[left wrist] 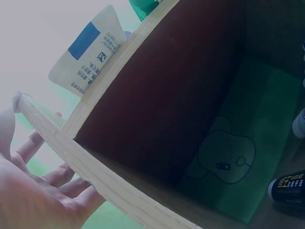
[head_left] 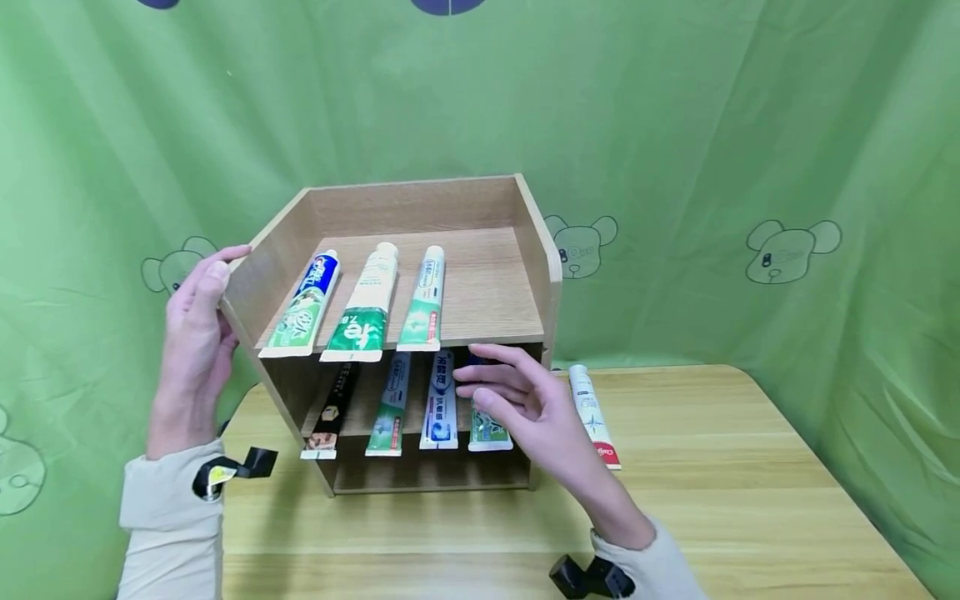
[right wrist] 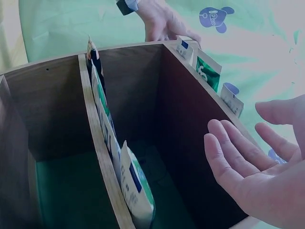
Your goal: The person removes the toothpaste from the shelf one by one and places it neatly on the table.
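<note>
My left hand (head_left: 193, 333) grips the front edge of the left side panel of a wooden shelf unit (head_left: 487, 283). Three toothpaste tubes lie on its top board: a blue-and-green one (head_left: 302, 310), a white-and-green one (head_left: 363, 308) and a slimmer one (head_left: 423, 300). Below, the middle board bears a black tube (head_left: 333, 412), a green-and-blue tube (head_left: 390, 407), a blue-and-white tube (head_left: 440, 404) and a green-ended tube (head_left: 489, 430). My right hand (head_left: 542, 408) hovers before that last tube, partly covering it, fingers loosely bent and holding nothing. In the right wrist view a gap shows between hand and tubes.
On the table (head_left: 690, 467), right of the unit, lies a white toothpaste tube (head_left: 591, 412) with a red end. The unit's bottom compartment (head_left: 431, 475) shows no tubes. A green curtain (head_left: 675, 150) with mouse-face prints hangs behind. Tube ends overhang the boards' front edges.
</note>
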Motion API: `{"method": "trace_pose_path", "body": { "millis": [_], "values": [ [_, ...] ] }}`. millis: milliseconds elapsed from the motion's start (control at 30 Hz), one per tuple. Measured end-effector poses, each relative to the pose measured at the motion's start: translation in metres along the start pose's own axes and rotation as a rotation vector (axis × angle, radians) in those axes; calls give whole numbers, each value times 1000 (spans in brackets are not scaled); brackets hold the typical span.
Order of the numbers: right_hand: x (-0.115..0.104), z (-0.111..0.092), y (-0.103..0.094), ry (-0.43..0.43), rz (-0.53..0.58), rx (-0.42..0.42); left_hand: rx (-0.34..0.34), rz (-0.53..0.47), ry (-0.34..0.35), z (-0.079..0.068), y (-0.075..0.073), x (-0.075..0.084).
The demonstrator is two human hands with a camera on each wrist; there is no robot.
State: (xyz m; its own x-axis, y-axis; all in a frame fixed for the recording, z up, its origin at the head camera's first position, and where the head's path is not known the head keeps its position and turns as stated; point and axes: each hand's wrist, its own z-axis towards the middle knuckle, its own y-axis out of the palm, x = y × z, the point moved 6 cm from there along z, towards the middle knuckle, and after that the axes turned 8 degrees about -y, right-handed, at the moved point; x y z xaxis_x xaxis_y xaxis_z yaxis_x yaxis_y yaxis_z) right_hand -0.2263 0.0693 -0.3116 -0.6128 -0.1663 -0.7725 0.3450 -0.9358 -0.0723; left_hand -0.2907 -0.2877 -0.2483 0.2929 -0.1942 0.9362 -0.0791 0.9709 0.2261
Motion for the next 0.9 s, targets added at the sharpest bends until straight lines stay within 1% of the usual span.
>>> {"method": "trace_pose_path", "body": {
  "millis": [67, 200, 300, 500, 633, 800, 900],
  "values": [
    [1, 3, 3, -7, 18, -5, 0, -1, -8, 0, 1, 0],
    [-1, 8, 10, -27, -27, -11, -3, 11, -17, 1, 2, 0],
    [-2, 13, 16, -34, -53, -8, -5, 11, -11, 2, 2, 1],
    [-4, 25, 25, -37, 10, 0, -2, -2, -7, 2, 1, 2],
    [-5, 30, 29, -36, 40, 11, -2, 15, -16, 0, 0, 1],
    [-3, 36, 34, -43, 42, 18, 8, 44, -10, -1, 1, 1],
    [0, 40, 38, -39, 54, 25, 11, 44, -5, -1, -1, 0]
  ]
}}
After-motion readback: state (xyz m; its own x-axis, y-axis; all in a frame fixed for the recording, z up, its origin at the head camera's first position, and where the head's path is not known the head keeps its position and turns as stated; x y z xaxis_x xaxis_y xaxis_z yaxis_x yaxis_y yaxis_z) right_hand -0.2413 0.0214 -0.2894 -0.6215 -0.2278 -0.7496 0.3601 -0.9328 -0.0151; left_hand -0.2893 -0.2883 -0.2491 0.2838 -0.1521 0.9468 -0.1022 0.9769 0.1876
